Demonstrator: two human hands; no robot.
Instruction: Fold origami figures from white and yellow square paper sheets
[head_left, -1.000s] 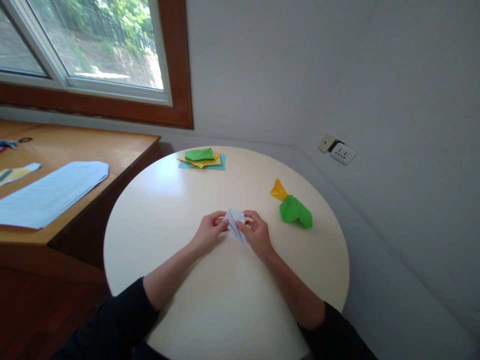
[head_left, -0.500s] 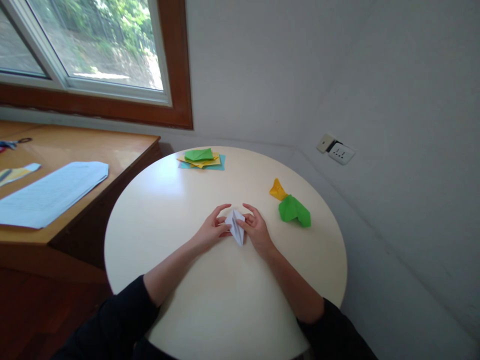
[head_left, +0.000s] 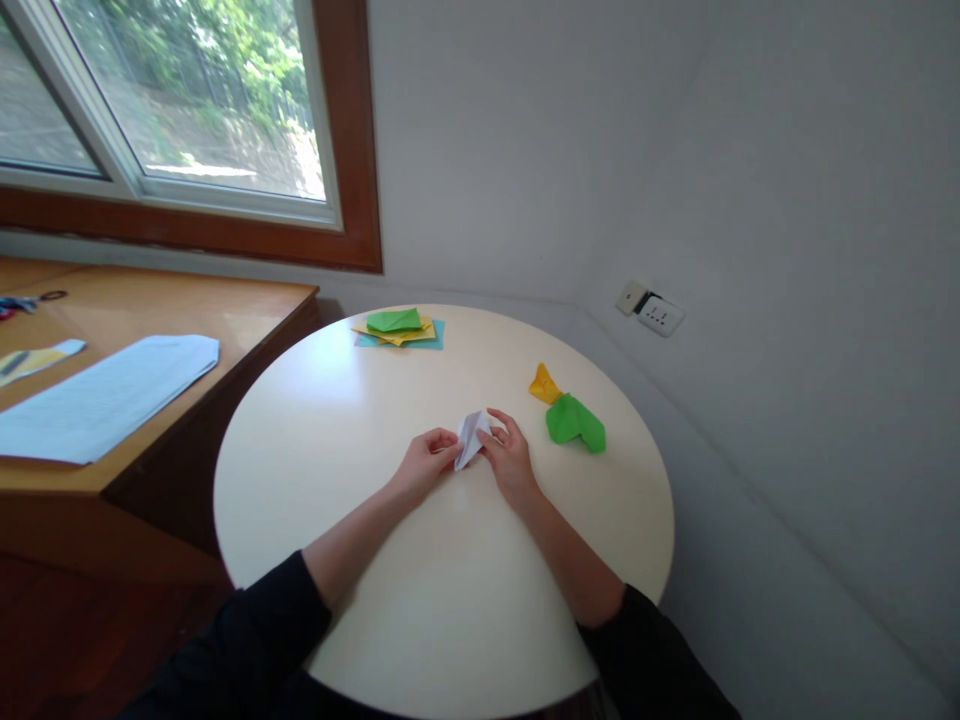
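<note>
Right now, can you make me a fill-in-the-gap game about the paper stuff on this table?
1. Both hands, the left hand and the right hand, pinch a folded paper coloured ____.
2. The table top is ____ in shape.
3. Beside the green folded piece lies a smaller ____ one.

Missing words: white; round; yellow

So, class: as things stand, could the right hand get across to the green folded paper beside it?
Probably yes. The right hand pinches the white folded paper, and the green folded paper lies just to its right on the round table, with bare tabletop between them.
</note>
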